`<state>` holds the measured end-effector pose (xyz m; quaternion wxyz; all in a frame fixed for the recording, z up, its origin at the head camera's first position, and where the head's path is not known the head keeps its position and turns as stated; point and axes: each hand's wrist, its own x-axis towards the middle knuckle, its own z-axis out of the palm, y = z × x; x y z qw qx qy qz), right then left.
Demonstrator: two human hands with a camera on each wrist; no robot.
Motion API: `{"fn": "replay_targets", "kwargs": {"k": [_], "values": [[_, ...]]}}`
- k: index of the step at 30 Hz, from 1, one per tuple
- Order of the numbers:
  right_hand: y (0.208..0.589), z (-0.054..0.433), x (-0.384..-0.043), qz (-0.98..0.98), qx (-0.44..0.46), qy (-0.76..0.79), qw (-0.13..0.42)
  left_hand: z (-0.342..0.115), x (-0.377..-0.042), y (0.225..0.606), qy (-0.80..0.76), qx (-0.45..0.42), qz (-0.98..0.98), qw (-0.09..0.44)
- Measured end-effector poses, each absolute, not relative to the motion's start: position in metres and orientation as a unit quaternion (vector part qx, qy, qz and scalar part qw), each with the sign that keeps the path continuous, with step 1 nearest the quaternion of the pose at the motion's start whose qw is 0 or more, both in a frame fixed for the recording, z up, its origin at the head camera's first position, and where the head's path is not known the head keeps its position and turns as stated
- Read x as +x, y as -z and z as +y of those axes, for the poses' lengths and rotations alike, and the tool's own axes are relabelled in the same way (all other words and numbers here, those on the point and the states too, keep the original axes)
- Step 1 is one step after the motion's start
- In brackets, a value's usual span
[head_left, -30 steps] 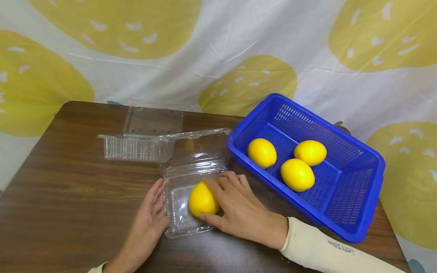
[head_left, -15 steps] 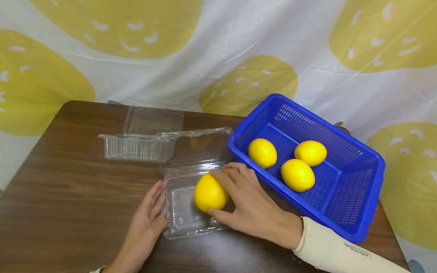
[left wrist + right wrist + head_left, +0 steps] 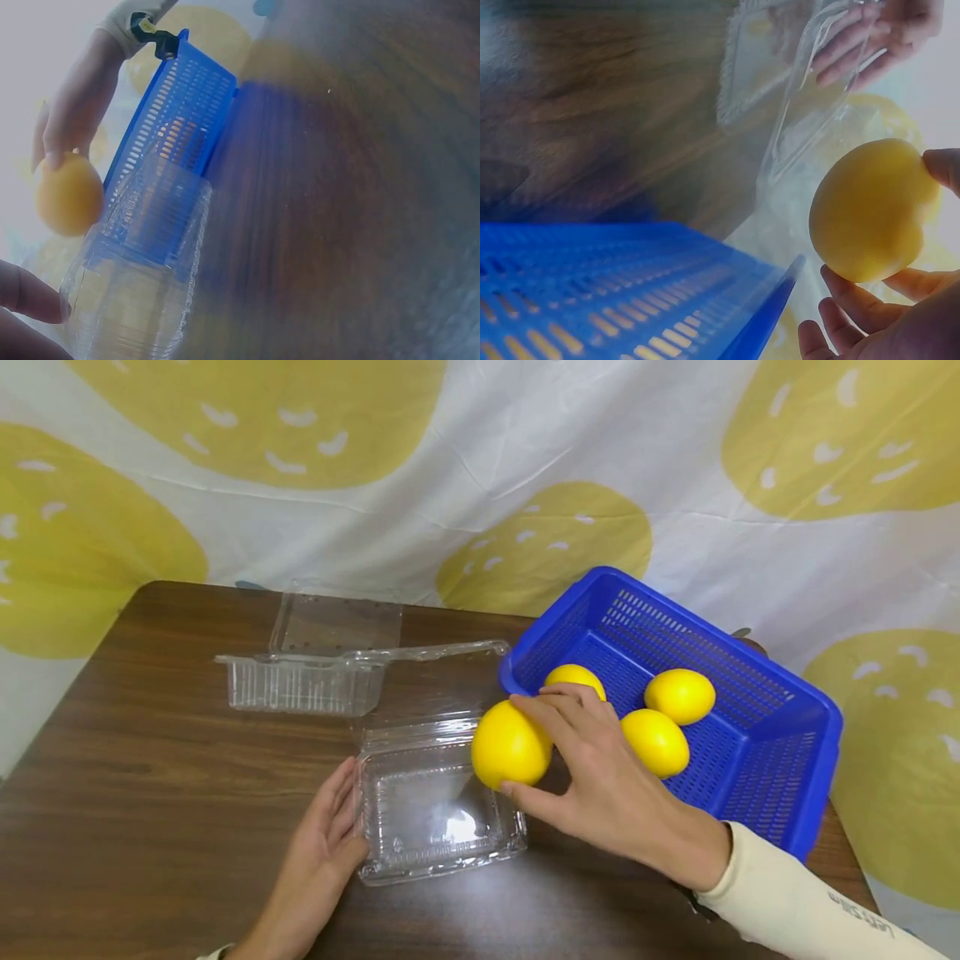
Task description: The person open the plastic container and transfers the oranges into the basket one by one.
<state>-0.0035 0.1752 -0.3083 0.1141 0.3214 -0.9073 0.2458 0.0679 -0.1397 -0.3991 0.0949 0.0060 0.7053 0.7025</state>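
Observation:
A smooth, rounded yellow fruit (image 3: 512, 746) is held up by my right hand (image 3: 600, 768), pinched between thumb and fingertips above the right side of an open clear plastic clamshell container (image 3: 427, 814). In the right wrist view the same fruit (image 3: 870, 214) shows thumb and fingers around it. My left hand (image 3: 318, 852) grips the left side of the container, thumb at the rim and fingers along the wall. The container's tray has nothing in it, and its lid leans back behind. Three more yellow fruits, one of them (image 3: 680, 696) in full view, lie in the blue basket (image 3: 750, 710).
Behind the container stands another open clear clamshell (image 3: 303, 685), its lid raised toward the back of the wooden table (image 3: 150, 777). The blue basket's near rim lies under the right forearm. A patterned white and yellow cloth (image 3: 375, 527) hangs behind the table.
My right hand has lifted the yellow fruit out of the container's tray, up and to the right toward the basket. The left hand has stayed at the container's side.

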Motion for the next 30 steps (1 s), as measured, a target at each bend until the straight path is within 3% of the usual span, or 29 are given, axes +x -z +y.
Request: {"fn": "replay_targets", "kwargs": {"k": [30], "values": [[0.277, 0.23, -0.029, -0.935, 0.221, -0.247, 0.124, -0.14, 0.066, 0.4, -0.706, 0.012, 0.702, 0.094]]}}
